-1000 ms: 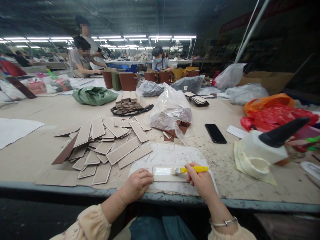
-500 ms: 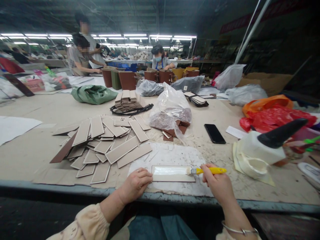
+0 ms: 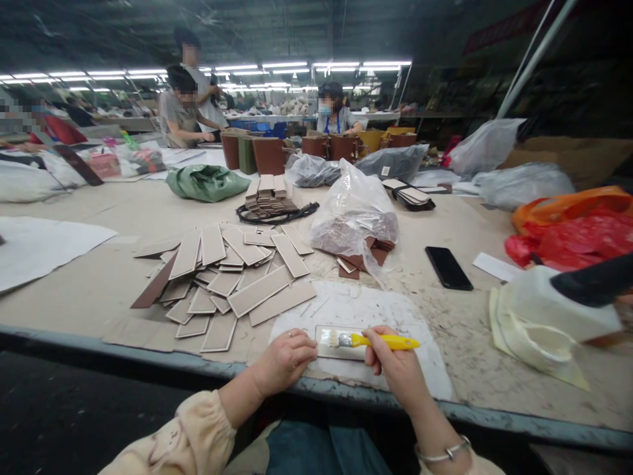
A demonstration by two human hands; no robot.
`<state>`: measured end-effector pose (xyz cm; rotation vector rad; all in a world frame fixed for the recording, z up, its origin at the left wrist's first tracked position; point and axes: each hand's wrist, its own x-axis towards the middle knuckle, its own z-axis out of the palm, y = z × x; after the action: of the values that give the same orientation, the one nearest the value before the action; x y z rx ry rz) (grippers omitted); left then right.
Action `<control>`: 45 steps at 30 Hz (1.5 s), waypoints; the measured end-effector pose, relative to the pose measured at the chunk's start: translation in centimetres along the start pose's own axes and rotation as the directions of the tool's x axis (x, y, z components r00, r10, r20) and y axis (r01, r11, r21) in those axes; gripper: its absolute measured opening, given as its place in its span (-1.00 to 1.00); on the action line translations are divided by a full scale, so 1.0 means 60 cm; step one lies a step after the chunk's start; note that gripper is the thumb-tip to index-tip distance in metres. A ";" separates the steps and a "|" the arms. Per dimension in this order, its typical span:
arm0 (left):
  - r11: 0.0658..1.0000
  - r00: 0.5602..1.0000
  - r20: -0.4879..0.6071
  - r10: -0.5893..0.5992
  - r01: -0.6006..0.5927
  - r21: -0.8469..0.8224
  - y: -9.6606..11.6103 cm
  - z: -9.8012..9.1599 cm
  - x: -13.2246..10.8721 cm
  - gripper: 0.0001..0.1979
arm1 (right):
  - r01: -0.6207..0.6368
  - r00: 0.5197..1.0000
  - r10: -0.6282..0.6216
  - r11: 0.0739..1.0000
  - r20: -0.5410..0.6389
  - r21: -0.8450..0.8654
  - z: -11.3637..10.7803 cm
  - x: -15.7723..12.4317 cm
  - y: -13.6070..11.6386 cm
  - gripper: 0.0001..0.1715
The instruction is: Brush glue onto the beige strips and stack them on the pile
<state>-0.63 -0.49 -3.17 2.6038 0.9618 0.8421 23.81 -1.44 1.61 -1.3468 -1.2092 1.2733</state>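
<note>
My right hand [image 3: 395, 364] grips the yellow handle of a paintbrush [image 3: 390, 341], its pale bristles down on a flat rectangular panel [image 3: 330, 351]. A wet, glossy white coat shows on the panel. At the panel's left end, my left hand [image 3: 287, 359] has its fingers together and pressed on the edge. Part of the panel is hidden behind my right hand and the brush. Under it lies a stained white sheet [image 3: 420, 349]. To the left is a loose heap of similar beige panels [image 3: 260, 290] with pale borders.
Beyond the sheet sits a clear plastic bag [image 3: 353, 211] with brown pieces. A black phone [image 3: 448, 268] and a cut white jug [image 3: 568, 310] stand to the right. Stacked panels [image 3: 270, 198] and a green bag [image 3: 208, 183] lie farther back. Several people work across the table.
The brush has moved left along the panel in my right hand, from near its right end toward its left end. My left hand stays at the left end. The camera view has shifted left.
</note>
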 end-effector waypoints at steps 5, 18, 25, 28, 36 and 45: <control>1.000 1.000 -0.013 -0.002 0.002 0.000 0.002 -0.001 0.001 -0.84 | -0.010 0.997 0.014 0.998 0.070 -0.058 0.023 0.008 0.013 -0.54; 1.000 1.000 -0.001 0.005 -0.005 -0.024 0.002 -0.003 0.003 -0.84 | -0.013 1.000 0.015 0.948 0.005 -0.318 -0.070 -0.003 -0.001 -0.60; 1.000 1.000 0.005 -0.002 0.002 -0.015 0.003 -0.005 0.004 -0.84 | -0.032 0.996 -0.006 0.907 -0.088 -0.421 -0.130 -0.010 -0.001 -0.58; 1.000 1.000 0.011 0.002 -0.002 -0.011 0.002 -0.004 0.003 -0.84 | -0.045 0.993 -0.015 0.878 -0.121 -0.477 -0.147 -0.010 0.002 -0.56; 1.000 1.000 0.008 0.006 -0.006 -0.005 0.001 -0.004 0.007 -0.83 | -0.016 0.982 -0.095 0.817 -0.162 -0.576 -0.171 -0.011 0.003 -0.56; 1.000 0.999 0.029 -0.015 0.015 0.007 0.011 -0.009 0.010 -0.82 | 0.037 0.957 -0.176 0.864 -0.231 -0.503 -0.149 -0.017 -0.017 -0.56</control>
<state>-0.25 -0.55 -2.19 2.6040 0.9769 0.7970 32.65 -2.22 3.35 -1.7251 -1.4467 0.6836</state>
